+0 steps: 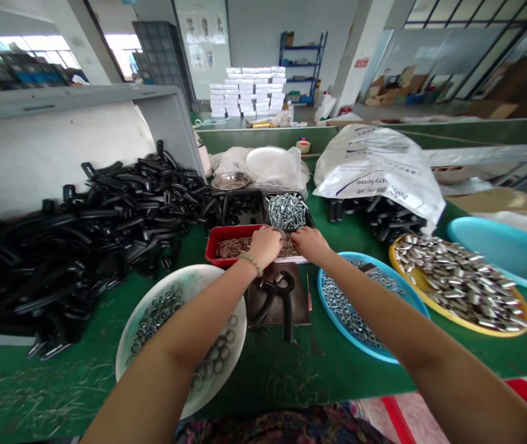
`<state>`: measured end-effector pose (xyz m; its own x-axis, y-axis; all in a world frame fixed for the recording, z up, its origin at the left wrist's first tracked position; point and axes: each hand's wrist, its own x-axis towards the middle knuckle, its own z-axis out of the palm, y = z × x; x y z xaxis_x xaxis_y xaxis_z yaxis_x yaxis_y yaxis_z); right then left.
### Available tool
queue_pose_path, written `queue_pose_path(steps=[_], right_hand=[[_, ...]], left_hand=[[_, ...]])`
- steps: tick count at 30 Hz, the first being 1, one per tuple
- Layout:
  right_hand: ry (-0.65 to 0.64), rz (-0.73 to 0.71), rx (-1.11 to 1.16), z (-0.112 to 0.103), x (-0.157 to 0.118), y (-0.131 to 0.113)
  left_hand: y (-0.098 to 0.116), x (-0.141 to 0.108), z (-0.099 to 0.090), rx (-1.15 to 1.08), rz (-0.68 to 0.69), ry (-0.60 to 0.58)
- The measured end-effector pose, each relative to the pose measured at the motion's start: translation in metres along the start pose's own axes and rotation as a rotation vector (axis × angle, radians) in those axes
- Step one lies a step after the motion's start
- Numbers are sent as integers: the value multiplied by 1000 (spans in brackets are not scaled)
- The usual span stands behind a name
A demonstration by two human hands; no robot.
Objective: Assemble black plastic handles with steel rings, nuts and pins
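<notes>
My left hand [267, 245] reaches over the right part of a red tray [214, 248] of small copper-coloured pieces [233, 247]. Its fingers are bent round something I cannot make out. My right hand [310, 245] is just beside it, at small brownish parts, with its fingertips bent down and partly hidden. Behind both hands stands a black bin of silver screws [287, 211]. Nearer to me, a black handled tool assembly [286, 299] lies on a dark metal plate [301, 311]. A thin screwdriver with a pink handle [309, 301] rests at the plate's right edge.
Black handles [124, 216] are heaped at the left. A white basin [127, 320] holds metal rings. To the right are a blue tray [325, 296] of small metal parts, a yellow tray [399, 262] of metal cylinders, an empty blue basin [503, 250] and a white plastic bag [378, 163].
</notes>
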<state>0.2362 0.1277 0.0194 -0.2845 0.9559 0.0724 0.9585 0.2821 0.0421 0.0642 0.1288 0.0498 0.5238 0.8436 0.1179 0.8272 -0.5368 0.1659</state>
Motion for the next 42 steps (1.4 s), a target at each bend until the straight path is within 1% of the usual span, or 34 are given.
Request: queue_pose_path(steps=[2,3,5,8,10,13,15,17,19,20,22,25,27,29,32,37,39,42], right_hand=[[4,8,32,2,0,5],[7,14,54,3,1,8],[20,27,112,3,3,13],[56,31,221,1,-2,15],[78,20,289,-3,-15,9],[94,-35,448,-6,-42,-13],[91,-76,563,-3,-57,-30],[99,-97,595,4,-65,-43],[120,-94,550,13,-65,-50],[133,-92,531,17,-63,-51],[148,-93,508,23,-60,-52],[165,-113,470,26,-58,-51],[174,-130,443,26,-59,-51],[185,-143,420,27,-61,-52],[206,-156,391,28,-62,-52],[213,-242,340,36,-62,-51],[207,-283,323,38,-66,-50],[193,-353,336,38,-73,-49]], left_hand=[[7,30,11,-9,18,-22],[11,40,17,-17,24,-24],[15,48,28,-34,30,-20],[14,46,37,-76,20,12],[12,44,37,-113,4,35],[11,43,33,-191,-30,72],[11,43,26,-267,-50,96],[10,40,19,-358,-57,110],[5,30,12,-443,-48,109],[2,23,10,-525,-48,104],[-4,3,7,-789,-71,95],[-13,-36,10,-1245,-184,94],[-15,-61,15,-1373,-255,88],[-14,-81,21,-1383,-286,71],[-9,-99,31,-1244,-275,79],[3,-109,42,-1016,-279,233],[6,-110,44,-957,-278,232],[9,-112,46,-862,-224,218]])
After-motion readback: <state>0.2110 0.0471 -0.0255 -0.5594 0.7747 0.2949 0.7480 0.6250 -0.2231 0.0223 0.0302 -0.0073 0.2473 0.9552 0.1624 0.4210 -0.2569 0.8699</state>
